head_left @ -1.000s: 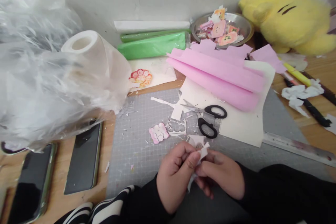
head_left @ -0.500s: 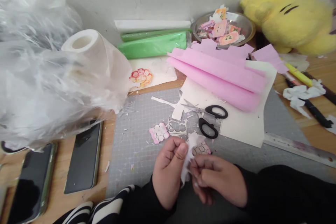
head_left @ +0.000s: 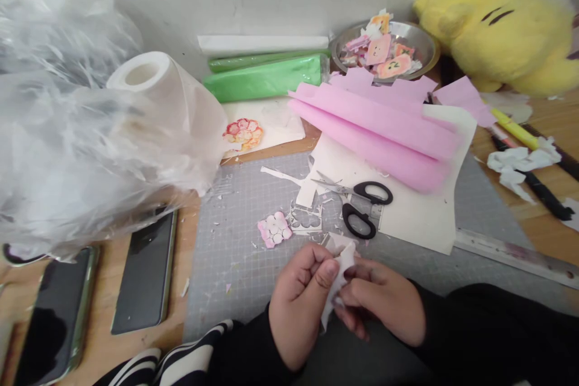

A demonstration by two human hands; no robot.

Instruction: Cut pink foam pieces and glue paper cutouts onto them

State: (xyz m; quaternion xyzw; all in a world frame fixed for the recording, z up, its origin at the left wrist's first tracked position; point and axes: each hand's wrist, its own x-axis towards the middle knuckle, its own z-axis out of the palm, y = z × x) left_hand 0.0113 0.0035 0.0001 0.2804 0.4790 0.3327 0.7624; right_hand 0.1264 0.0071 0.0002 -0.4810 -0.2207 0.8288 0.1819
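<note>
Between my hands is a crumpled piece of white tissue paper, over the near part of the grey cutting mat. My left hand pinches it between thumb and curled fingers. From the other side my right hand has its closed fingers on the same tissue. The pink honeycomb-patterned cutout lies flat on the mat, just beyond my left hand. Next to it sits a cut-out paper frame. Black-handled scissors rest a little farther away, blades pointing left.
Pink paper lies over a cream sheet. A metal ruler is at right. A tissue roll in plastic and two phones occupy the left. Behind stand a metal bowl of paper pieces and yellow plush toys.
Both hands have drawn closer together, the left one shifting right and slightly toward me. The tissue is more bunched, and the patterned piece seen behind it is now hidden.
</note>
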